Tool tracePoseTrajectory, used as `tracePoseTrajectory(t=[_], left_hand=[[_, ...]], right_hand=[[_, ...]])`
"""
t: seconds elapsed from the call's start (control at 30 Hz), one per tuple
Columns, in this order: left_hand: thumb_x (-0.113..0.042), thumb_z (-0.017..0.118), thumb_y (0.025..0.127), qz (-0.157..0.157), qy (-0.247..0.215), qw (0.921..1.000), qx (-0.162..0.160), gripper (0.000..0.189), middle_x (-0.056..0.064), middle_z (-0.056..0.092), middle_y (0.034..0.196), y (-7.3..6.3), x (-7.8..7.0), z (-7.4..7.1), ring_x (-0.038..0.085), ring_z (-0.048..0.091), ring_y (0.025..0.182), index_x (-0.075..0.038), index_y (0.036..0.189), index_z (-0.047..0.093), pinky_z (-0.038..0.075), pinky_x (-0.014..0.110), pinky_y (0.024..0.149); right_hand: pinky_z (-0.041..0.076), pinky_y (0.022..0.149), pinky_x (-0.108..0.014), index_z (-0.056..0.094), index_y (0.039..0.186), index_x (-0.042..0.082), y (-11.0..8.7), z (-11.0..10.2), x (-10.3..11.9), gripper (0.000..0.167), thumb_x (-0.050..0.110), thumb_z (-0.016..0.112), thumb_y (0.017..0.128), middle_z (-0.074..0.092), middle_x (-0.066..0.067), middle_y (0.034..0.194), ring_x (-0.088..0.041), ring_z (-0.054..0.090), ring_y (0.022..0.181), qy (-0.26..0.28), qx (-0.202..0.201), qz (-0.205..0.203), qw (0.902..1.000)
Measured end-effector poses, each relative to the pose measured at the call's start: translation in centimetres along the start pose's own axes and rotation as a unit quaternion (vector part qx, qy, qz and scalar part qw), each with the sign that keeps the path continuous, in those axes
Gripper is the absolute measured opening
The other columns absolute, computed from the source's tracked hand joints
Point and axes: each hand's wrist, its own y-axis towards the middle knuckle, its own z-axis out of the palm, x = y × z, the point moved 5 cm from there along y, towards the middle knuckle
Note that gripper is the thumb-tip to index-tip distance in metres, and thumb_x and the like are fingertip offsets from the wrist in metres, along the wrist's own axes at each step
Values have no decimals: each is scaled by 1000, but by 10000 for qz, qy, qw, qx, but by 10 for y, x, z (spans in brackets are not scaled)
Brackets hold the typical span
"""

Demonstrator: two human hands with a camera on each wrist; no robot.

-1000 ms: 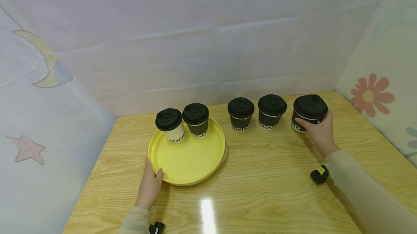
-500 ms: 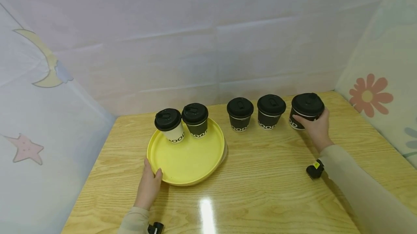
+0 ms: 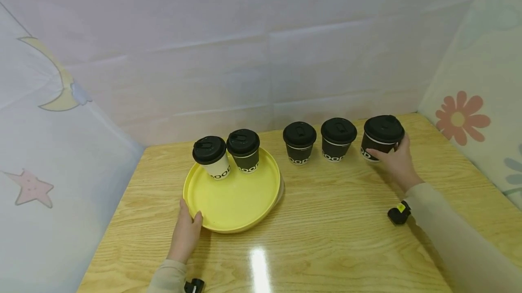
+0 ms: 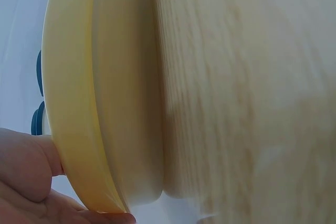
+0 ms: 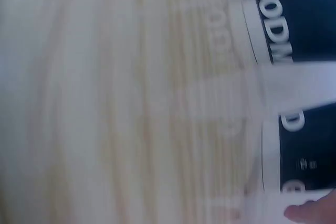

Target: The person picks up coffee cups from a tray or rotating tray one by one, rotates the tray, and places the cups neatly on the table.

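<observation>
Over the last second: right-end cup has eased slightly back toward the wall; right hand went with it and its thumb now sits lower on the cup in the head view. View drifted a touch too, so the shift is small. Left hand, yellow tray and its load: no visible change.

Reads as a minor position tweak, probably of a cup already down; its base looks to be on the desk in the right wrist view. It ends a row of three black cups, beside middle cup and left-end cup, not touching.

Right fingers: can't tell if clamped; far side hidden, and the wrist view shows a gap by the thumb tip. Left fingers: clamped on the tray rim. White cup and black tray cup stand at the tray's back.

Writing: "OOD" on the row, partly cut by curvature; "ODM" on the middle cup up close, likely a repeating "MOOD". Right-end cup: "D" up close, plus small print, unreadable.
</observation>
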Motion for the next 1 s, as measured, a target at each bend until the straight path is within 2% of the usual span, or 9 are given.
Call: tracePoseTrajectory(t=[0.17,0.4,0.5,0.57,0.63,0.7,0.8,0.87,1.0], left_hand=[[-15,35,104,18,-14,10000,16,73,32,-14,154,1,0,0,46,-4,142,10,145,-20,7,59,114],[-14,35,104,-53,1,10000,-4,73,32,-14,154,-1,2,-1,47,-4,142,9,145,-21,7,59,114],[-15,35,104,-38,22,10000,-10,73,32,-14,154,0,2,0,47,-3,142,9,145,-21,8,60,114],[-15,35,104,-25,23,10000,-7,73,33,-13,153,0,2,0,47,-2,142,9,145,-21,8,60,114],[-15,35,104,-35,31,10000,-6,73,33,-13,153,1,2,0,47,-2,142,9,145,-21,8,60,114],[-15,35,104,-53,60,10000,-13,73,33,-13,153,1,2,-1,48,-3,142,9,145,-21,7,59,114],[-15,35,104,-96,117,9999,-28,73,33,-13,153,1,2,-1,48,-3,142,10,145,-20,5,59,114],[-16,35,104,-105,141,9998,-28,73,33,-13,153,1,2,-1,48,-3,141,10,145,-20,5,58,114],[-15,35,104,-85,115,9999,-18,73,33,-14,153,1,1,-1,48,-3,141,11,145,-20,4,59,114]], right_hand=[[-2,115,-58,-1,155,23,10,-14,-6,92,9,66,93,-2,-11,161,-35,-8,146,227,914,-259,9952],[1,118,-48,-8,156,31,22,-26,-8,93,7,60,96,-7,3,163,-31,-9,146,438,1832,-12,9821],[16,117,-31,0,157,33,25,-30,-8,89,3,59,96,-1,3,163,-33,-6,147,426,2072,-75,9773],[27,108,-21,1,157,34,25,-32,-9,87,2,57,97,2,3,162,-34,-4,147,366,2227,-156,9741],[35,96,-14,4,157,32,26,-33,-10,85,2,56,97,9,2,161,-30,4,148,363,2321,-193,9718],[39,90,-12,7,157,28,27,-33,-11,82,3,57,97,19,2,157,-19,19,145,334,2419,-211,9695],[42,86,-12,12,156,23,29,-32,-15,78,2,57,97,33,7,143,0,39,126,335,2528,-184,9668],[44,85,-12,12,157,21,30,-32,-17,77,1,56,97,36,13,137,9,42,114,362,2595,-187,9649],[42,85,-11,10,157,20,32,-33,-20,78,1,56,97,37,18,132,14,43,111,452,2631,-131,9636]])
